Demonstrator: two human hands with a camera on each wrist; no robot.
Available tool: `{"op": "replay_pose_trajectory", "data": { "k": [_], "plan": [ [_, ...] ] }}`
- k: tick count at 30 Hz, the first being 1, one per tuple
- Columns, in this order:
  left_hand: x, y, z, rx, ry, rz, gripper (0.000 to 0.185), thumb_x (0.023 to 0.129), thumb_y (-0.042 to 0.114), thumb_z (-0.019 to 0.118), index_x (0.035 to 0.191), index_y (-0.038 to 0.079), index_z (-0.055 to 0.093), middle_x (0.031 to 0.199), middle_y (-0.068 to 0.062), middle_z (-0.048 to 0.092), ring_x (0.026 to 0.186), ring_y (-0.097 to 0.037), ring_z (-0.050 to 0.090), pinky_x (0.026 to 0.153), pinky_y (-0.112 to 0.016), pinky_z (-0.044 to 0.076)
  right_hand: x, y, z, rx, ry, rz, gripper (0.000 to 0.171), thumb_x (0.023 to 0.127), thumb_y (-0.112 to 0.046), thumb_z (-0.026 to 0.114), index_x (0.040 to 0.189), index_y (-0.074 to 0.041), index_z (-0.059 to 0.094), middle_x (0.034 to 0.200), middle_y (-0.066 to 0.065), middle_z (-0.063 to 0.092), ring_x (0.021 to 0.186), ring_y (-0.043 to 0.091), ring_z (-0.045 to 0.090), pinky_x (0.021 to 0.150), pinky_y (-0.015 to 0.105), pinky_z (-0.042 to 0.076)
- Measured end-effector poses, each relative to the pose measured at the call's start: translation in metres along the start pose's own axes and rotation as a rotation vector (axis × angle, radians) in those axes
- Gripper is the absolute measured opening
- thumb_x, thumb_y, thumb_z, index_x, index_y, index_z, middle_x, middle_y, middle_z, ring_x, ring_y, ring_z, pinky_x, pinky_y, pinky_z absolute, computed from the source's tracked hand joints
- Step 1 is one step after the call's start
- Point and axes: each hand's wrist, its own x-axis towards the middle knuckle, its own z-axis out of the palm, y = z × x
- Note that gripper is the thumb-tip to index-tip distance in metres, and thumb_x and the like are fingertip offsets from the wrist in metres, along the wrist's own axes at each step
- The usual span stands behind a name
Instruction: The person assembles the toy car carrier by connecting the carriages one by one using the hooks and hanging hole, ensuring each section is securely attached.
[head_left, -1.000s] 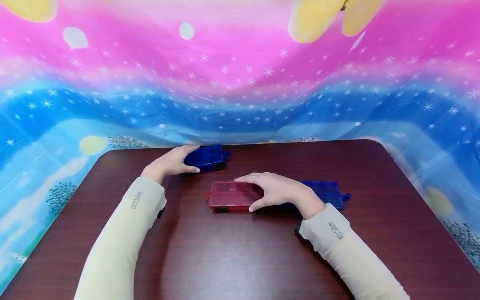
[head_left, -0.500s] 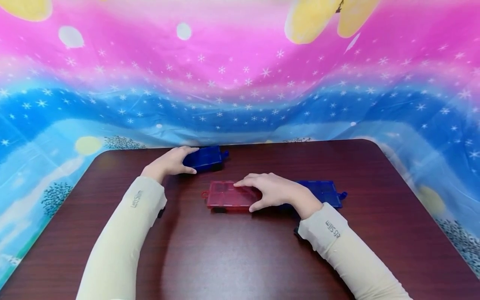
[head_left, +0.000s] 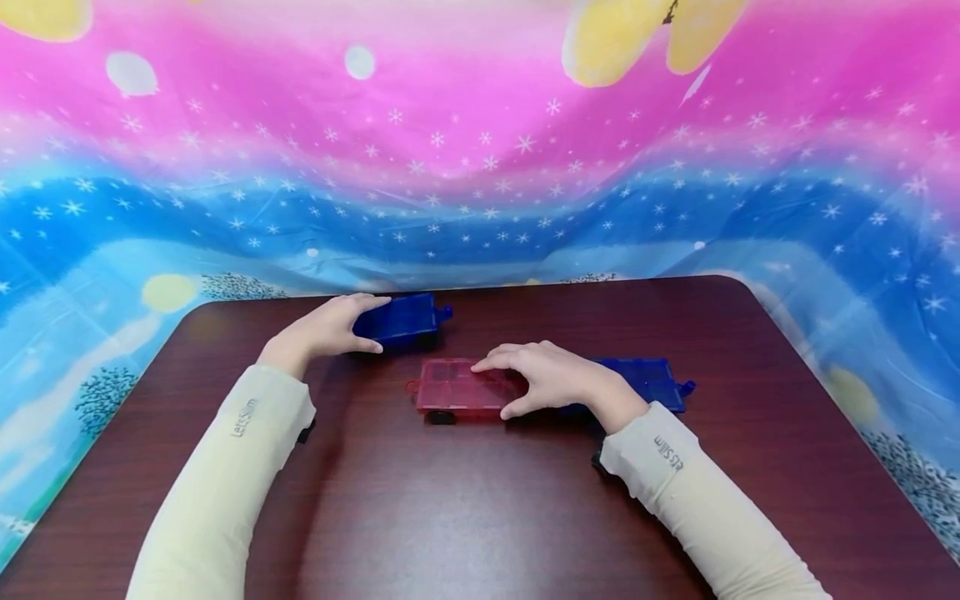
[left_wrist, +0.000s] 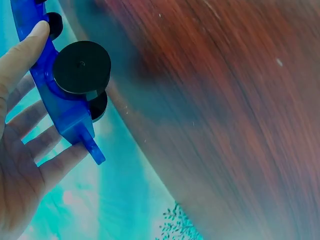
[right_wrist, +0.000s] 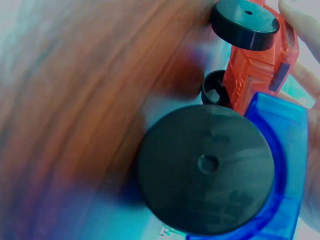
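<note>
At the far edge of the dark-red wood-grain table (head_left: pixel 450 508), I've got the left hand (head_left: pixel 322 327) gripping a translucent blue plastic toy car (head_left: pixel 405 321), thumb against fingers. Nearer, the right hand (head_left: pixel 555 379) grips a translucent red plastic toy car (head_left: pixel 453 387), a second translucent blue plastic toy car (head_left: pixel 652 383) behind it. Left cream sleeve (head_left: pixel 217 492) reads "LetsSlim"; right cream sleeve (head_left: pixel 727 500), only "etsSlim". Wrist views add undersides — left, three round black wheels (left_wrist: pixel 82 67); right, the red-blue meeting hidden overhead — can't tell if hooked.

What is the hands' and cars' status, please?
Left hand grips far blue car. Right hand holds red car, second blue car at its right. No obstruction visible.
</note>
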Motion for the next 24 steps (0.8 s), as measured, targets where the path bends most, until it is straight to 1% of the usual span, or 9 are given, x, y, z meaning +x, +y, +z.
{"op": "replay_pose_trajectory", "data": {
  "k": [6,11,13,17,21,24],
  "plan": [
    [-0.021,0.0,-0.006,0.061,0.009,-0.002,0.08,0.079,0.034,0.073,0.144,0.012,0.033,0.145,-0.022,0.033,0.133,-0.043,0.03,0.105,-0.058,0.027,-0.002,0.001,-0.003,0.03,0.012,-0.009,0.066,0.076,-0.04,0.073,0.135,-0.032,0.045,0.136,-0.007,0.045,0.119,0.013,0.047,0.098,0.043,0.04],
    [-0.04,-0.002,-0.011,0.09,0.031,0.012,0.079,0.078,0.033,0.073,0.143,0.01,0.035,0.143,-0.025,0.035,0.131,-0.044,0.031,0.103,-0.059,0.029,-0.003,0.002,-0.003,0.039,0.015,-0.013,0.065,0.077,-0.04,0.073,0.135,-0.032,0.045,0.136,-0.007,0.045,0.118,0.013,0.048,0.097,0.041,0.042],
    [-0.047,-0.003,-0.012,0.095,0.043,0.013,0.079,0.078,0.033,0.074,0.143,0.009,0.036,0.142,-0.025,0.036,0.129,-0.044,0.033,0.102,-0.059,0.031,-0.003,0.003,-0.002,0.041,0.015,-0.014,0.065,0.077,-0.04,0.073,0.135,-0.031,0.046,0.137,-0.006,0.045,0.12,0.013,0.047,0.098,0.042,0.041],
    [-0.064,-0.005,-0.015,0.096,0.055,-0.008,0.079,0.077,0.032,0.074,0.142,0.009,0.037,0.141,-0.025,0.037,0.128,-0.044,0.035,0.1,-0.058,0.033,-0.004,0.004,-0.002,0.046,0.016,-0.015,0.065,0.077,-0.04,0.073,0.135,-0.031,0.045,0.137,-0.007,0.044,0.121,0.014,0.046,0.1,0.044,0.038],
    [-0.08,-0.005,-0.015,0.092,0.057,-0.03,0.08,0.076,0.032,0.075,0.142,0.009,0.037,0.14,-0.025,0.038,0.127,-0.044,0.035,0.099,-0.058,0.035,-0.004,0.006,0.0,0.06,0.024,-0.027,0.065,0.077,-0.04,0.073,0.135,-0.032,0.044,0.136,-0.01,0.043,0.12,0.011,0.046,0.098,0.04,0.041],
    [-0.091,-0.005,-0.015,0.1,0.068,-0.03,0.08,0.075,0.032,0.076,0.141,0.008,0.038,0.138,-0.026,0.04,0.125,-0.044,0.037,0.098,-0.058,0.036,-0.005,0.008,0.001,0.072,0.032,-0.037,0.065,0.077,-0.04,0.073,0.134,-0.032,0.044,0.135,-0.012,0.043,0.118,0.009,0.046,0.096,0.037,0.042]
  ]
}}
